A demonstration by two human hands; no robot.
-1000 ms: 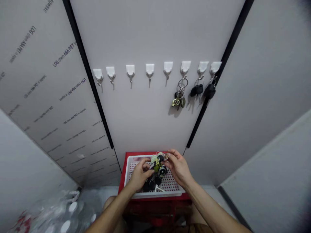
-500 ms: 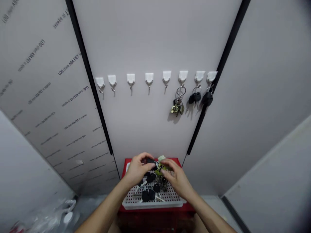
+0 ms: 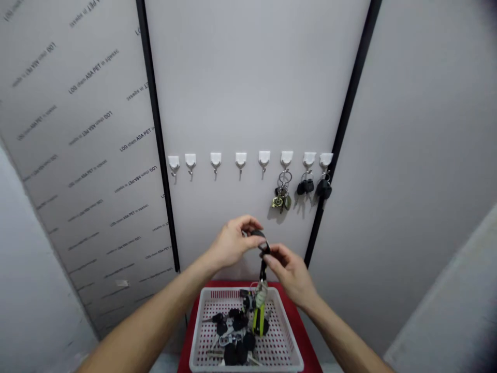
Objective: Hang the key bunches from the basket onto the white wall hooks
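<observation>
My left hand (image 3: 235, 242) pinches the loop of a black key strap (image 3: 263, 269) above the basket. Lower on the same strap, my right hand (image 3: 290, 273) closes its thumb and fingers. From the strap dangle a pale greenish piece (image 3: 261, 293) and a yellow-green and black tag (image 3: 258, 318), with small dark parts beside them. Under both hands is a white perforated plastic basket (image 3: 196, 326), holding a heap of black-headed keys (image 3: 235, 354). Whether the lowest hanging parts touch the heap I cannot tell.
Several white adhesive hooks (image 3: 240, 158) form a row on the grey wall panel. At the right, three carry keys: a ringed bunch with brass-coloured charms (image 3: 277, 201) and two black-headed sets (image 3: 305, 186). The basket stands on a red surface (image 3: 306, 347). Black strips (image 3: 157, 127) border the panel.
Both hands have risen out of the basket, lifting the strap with its hanging pieces. The strap's loop is now spread between my fingers. The view has tilted up and shows the basket more fully.
</observation>
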